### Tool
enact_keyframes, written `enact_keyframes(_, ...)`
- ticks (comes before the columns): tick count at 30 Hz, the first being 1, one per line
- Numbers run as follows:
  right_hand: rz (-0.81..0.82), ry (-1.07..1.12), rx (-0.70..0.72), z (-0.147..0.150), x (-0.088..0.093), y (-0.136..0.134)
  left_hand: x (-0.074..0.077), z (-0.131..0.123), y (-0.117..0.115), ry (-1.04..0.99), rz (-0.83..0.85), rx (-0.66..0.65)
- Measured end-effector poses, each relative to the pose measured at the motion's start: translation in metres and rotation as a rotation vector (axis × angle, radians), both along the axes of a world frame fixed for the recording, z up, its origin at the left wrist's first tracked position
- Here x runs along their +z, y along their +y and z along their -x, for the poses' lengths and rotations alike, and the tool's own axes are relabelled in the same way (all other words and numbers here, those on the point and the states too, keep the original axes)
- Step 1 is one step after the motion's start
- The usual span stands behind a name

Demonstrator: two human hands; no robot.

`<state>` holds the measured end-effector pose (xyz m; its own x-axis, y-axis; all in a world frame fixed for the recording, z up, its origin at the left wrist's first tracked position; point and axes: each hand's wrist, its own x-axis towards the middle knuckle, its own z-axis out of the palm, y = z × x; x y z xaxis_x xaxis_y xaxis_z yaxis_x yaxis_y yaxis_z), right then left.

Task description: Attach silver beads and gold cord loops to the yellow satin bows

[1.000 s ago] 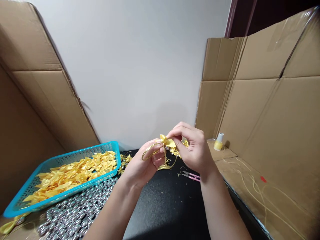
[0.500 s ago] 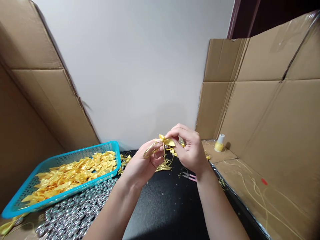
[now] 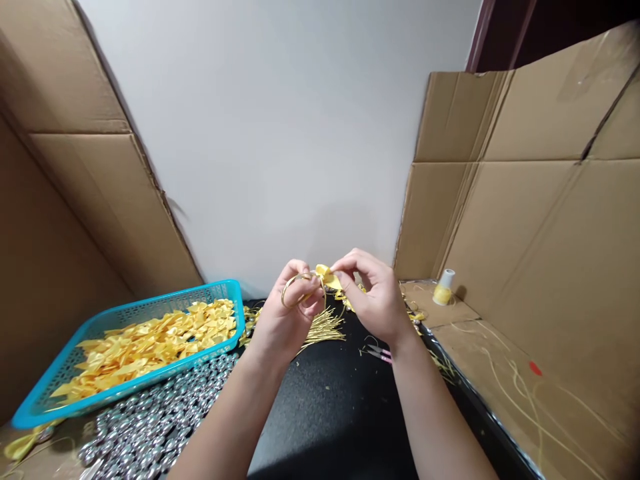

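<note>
A small yellow ribbon bow [image 3: 330, 278] is pinched between my two hands above the black table. My left hand [image 3: 293, 300] is closed, its thumb and finger at the bow's left side. A gold cord [image 3: 285, 293] is looped around the left thumb and runs to the bow. My right hand [image 3: 375, 290] grips the bow's right end between thumb and forefinger. Below and behind the hands lies a bundle of gold cords [image 3: 325, 328]. Pink-handled thread snips [image 3: 380, 353] rest on the table beside my right wrist, which partly covers them.
On the left, a blue basket [image 3: 240, 313] holds many yellow bows [image 3: 150, 340]. Shiny silver beads [image 3: 155, 417] spread before it. At right, a thread spool [image 3: 443, 288] stands on cardboard near loose yellow threads [image 3: 520, 387]. Cardboard panels [image 3: 540, 220] flank both sides.
My left hand has turned slightly, with its fingers now raised behind the thumb, and the cord loop shows rounder. The right hand still pinches the bow. The camera view has shifted a little.
</note>
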<state>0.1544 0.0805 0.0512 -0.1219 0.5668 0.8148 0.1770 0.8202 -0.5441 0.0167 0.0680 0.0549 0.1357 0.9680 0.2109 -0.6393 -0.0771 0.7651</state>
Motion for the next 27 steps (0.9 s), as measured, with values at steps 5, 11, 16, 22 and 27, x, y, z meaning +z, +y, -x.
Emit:
enact_keyframes(5,0.026,0.004,0.007,-0.0007,-0.0001,-0.0008,0.0013,-0.0023,-0.0007,-0.013,0.047,0.039)
enact_keyframes(11,0.046,0.015,0.03,-0.0018,-0.0014,0.0007,0.0003,-0.003,0.0019,-0.014,0.093,0.051)
enact_keyframes(16,0.055,0.017,0.042,-0.0021,-0.0023,0.0028,-0.0029,-0.0021,0.0058,0.001,0.097,0.04)
enact_keyframes(22,0.052,0.024,0.037,-0.0033,-0.0026,0.0028,-0.0035,-0.0038,0.0046,-0.036,0.056,0.026)
enact_keyframes(27,0.06,0.027,0.024,-0.0022,-0.0018,0.0016,-0.004,-0.0054,0.0034,-0.097,0.015,0.016)
